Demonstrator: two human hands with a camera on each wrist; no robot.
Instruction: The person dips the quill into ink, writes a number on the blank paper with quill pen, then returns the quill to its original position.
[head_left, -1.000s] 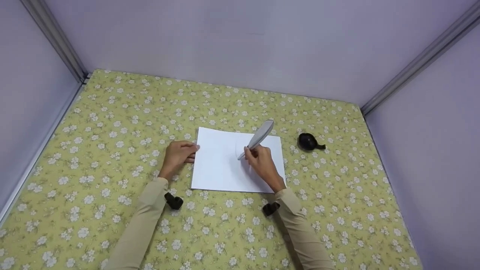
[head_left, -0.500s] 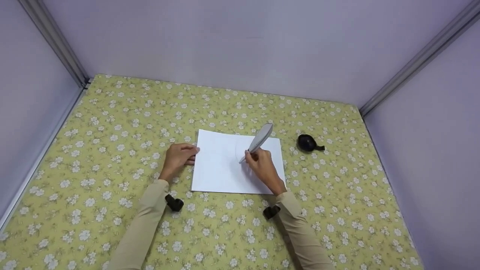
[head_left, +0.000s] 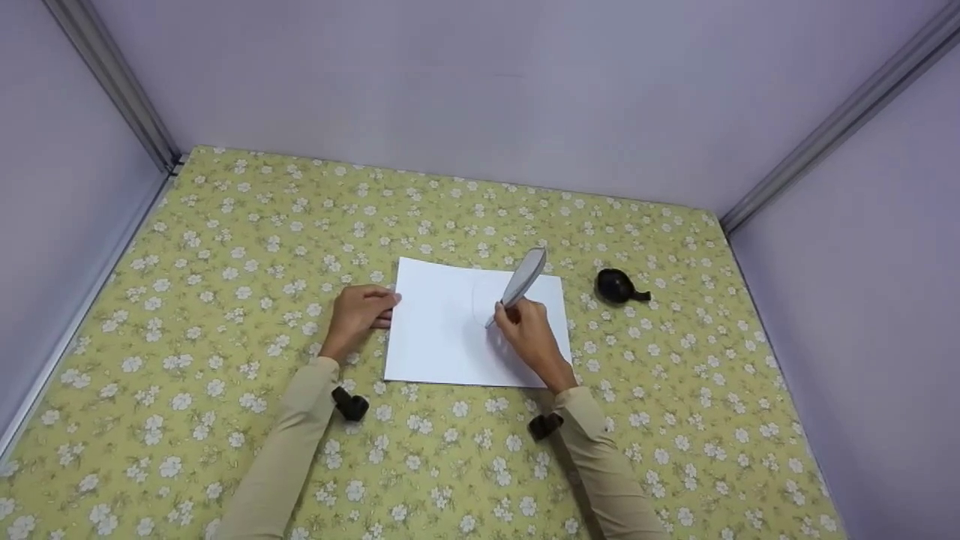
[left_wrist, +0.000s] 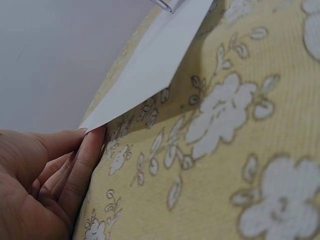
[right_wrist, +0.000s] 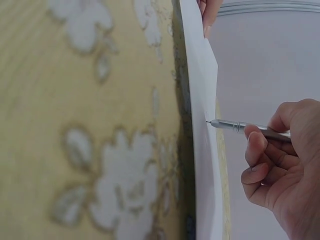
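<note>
A white sheet of paper [head_left: 427, 337] lies on the flowered cloth, with a faint curved line near its middle. My left hand [head_left: 355, 318] pinches the sheet's left edge; in the left wrist view the thumb is above the paper [left_wrist: 145, 70] and a finger below. The right hand [head_left: 534, 341] grips a feather pen [head_left: 526, 271], its grey plume leaning up and away to the right. In the right wrist view, the thin metal point of the pen [right_wrist: 227, 125] meets the paper [right_wrist: 202, 65]. Part of the pen's shaft is hidden by the fingers.
A small dark round pot with a short handle [head_left: 616, 286] stands right of the paper. Yellow cloth with white flowers [head_left: 225, 315] covers the table. Pale walls [head_left: 450, 90] close off the back and both sides. Each forearm wears a black wrist camera [head_left: 350, 405].
The right hand and feather pen have shifted slightly right and toward the person, and the curved line has lengthened. My left hand keeps its hold on the paper's edge.
</note>
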